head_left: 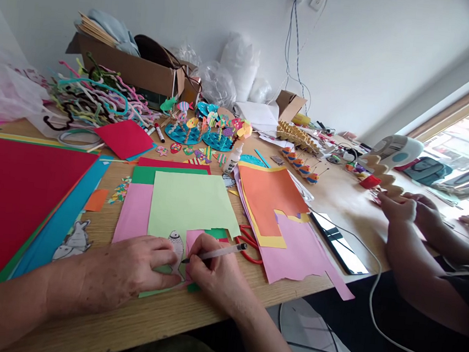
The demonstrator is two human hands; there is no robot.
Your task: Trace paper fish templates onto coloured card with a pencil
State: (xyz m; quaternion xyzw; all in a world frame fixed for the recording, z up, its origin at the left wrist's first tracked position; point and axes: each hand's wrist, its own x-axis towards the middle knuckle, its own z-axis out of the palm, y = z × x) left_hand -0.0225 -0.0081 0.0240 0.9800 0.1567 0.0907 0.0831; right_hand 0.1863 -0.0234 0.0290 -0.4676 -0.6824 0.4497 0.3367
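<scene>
My right hand point(218, 277) grips a pen point(227, 251) with a clear barrel and dark ends. Its tip meets the edge of a small white fish cutout point(176, 243), drawn with black lines. The fish lies on a light green paper sheet point(191, 199), whose lower right corner is cut away. My left hand point(132, 263) rests flat beside it, fingers stretched out and pressing the fish and sheet down. Red-handled scissors point(250, 244) lie just right of the sheet, partly under other paper. More black-and-white cutouts point(74, 241) sit near my left wrist.
Large coloured sheets point(21, 194) cover the left side. Orange paper point(269, 196) and pink paper point(302, 249) lie right, beside a phone point(338, 243). A glue bottle point(233, 159) stands behind. Pipe cleaners point(101, 97) heap at back left. A co-worker's hands point(399, 208) hold a wavy strip.
</scene>
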